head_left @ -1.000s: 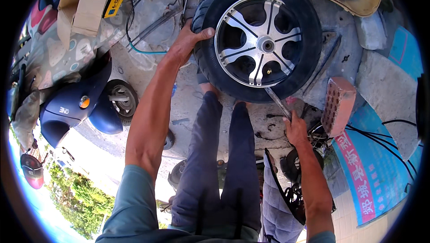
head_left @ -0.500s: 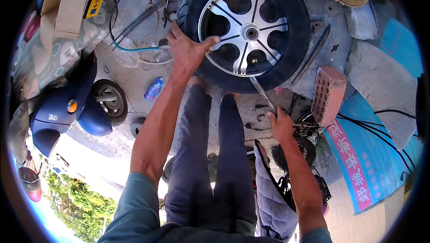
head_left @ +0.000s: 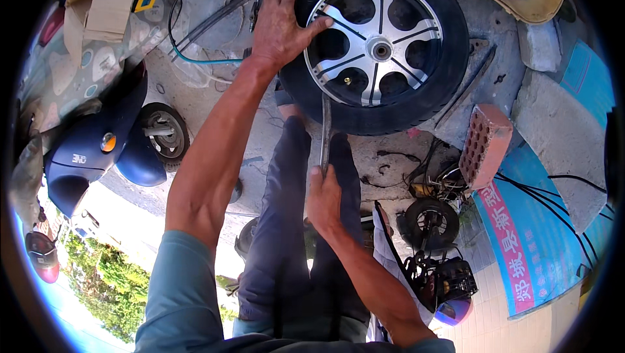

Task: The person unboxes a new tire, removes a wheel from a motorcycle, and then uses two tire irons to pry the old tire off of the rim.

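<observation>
A motor-scooter wheel with a silver spoked rim (head_left: 355,58) and a black tire (head_left: 449,60) lies flat at my feet. My left hand (head_left: 280,30) rests on the tire's left side, fingers stretched out and thumb reaching onto the rim's edge. A metal tire lever (head_left: 326,128) meets the rim's near edge with its far end. My right hand (head_left: 324,200) is closed round the lever's near end, above my legs. The brass-coloured valve (head_left: 347,81) shows between two spokes, not far from the lever's tip.
At the right stand a red perforated brick (head_left: 484,148) and a concrete slab (head_left: 560,138), by a blue printed sheet (head_left: 521,236) crossed by black cables. A dark blue scooter (head_left: 97,151) is at the left. A cardboard box (head_left: 97,8) and a teal hose (head_left: 202,61) lie beyond.
The wheel has turned clockwise, its valve shifting left of the hub. My right hand and the lever have swung left along the rim. My left hand has moved farther up the tire, fingers straighter.
</observation>
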The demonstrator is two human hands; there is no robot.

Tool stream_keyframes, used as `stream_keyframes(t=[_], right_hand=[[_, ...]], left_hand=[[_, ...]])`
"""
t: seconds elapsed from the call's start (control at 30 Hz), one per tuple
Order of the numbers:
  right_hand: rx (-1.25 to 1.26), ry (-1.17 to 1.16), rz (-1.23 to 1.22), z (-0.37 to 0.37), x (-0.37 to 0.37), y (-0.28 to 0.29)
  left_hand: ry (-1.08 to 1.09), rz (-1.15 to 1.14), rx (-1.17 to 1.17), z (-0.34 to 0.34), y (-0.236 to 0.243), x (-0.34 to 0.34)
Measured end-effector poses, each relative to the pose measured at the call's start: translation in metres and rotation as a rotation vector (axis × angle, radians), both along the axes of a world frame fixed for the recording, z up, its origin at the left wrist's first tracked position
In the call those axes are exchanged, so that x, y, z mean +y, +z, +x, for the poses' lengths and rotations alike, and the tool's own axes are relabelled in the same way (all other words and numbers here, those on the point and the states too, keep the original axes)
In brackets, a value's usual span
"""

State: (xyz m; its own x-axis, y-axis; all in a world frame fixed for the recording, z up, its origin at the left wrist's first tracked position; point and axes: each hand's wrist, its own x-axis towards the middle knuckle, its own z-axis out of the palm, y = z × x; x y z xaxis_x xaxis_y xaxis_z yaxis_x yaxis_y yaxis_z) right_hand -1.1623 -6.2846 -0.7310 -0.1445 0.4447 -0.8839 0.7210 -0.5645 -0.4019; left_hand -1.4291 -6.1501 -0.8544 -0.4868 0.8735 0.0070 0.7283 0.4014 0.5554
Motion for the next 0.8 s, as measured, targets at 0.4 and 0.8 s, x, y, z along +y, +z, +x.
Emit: stream_keyframes(t=[0.4, 0.8], right_hand=[[-0.043, 0.676, 0.463, 0.081, 0.104, -0.013], [0.050, 1.869, 0.488, -0.048, 0.361, 0.016]], left_hand=[[0.277, -0.023, 0.063, 0.060, -0.005, -0.036], [0.247, -0.036, 0.036, 0.055, -0.011, -0.036]])
